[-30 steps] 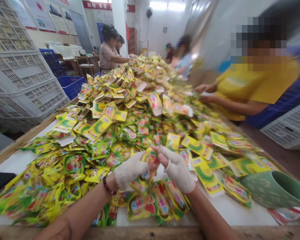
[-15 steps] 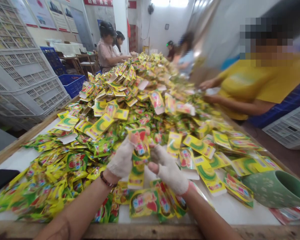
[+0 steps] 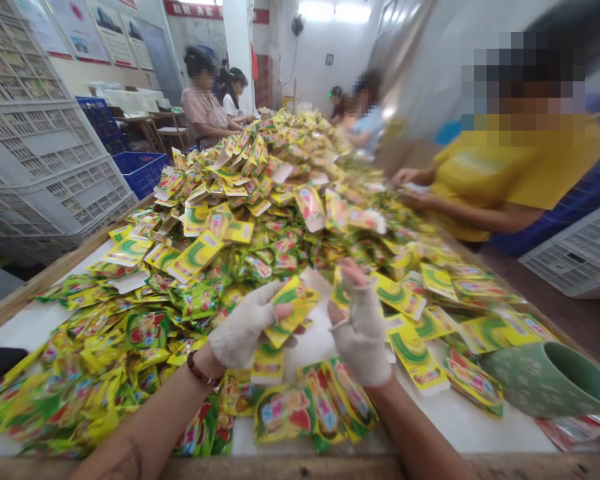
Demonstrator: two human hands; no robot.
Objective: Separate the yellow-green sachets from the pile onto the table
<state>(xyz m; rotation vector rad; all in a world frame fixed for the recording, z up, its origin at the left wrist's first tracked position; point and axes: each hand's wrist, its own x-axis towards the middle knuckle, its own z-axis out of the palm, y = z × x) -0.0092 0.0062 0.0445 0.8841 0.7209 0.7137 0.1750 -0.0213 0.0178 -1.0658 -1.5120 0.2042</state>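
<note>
White-topped table (image 3: 455,427), heaped with bright packaging, fills a busy workroom. Pinched between thumb and fingers of a gloved left hand (image 3: 245,327), a yellow carton (image 3: 293,303) is held above the tabletop; the gloved right hand (image 3: 364,333), thumb and fingers parted, hovers just beside it. Sachets (image 3: 284,413) lie nearer; rightward sits a green cup (image 3: 517,377), beyond it a yellow-shirted co-worker (image 3: 485,177).
</note>
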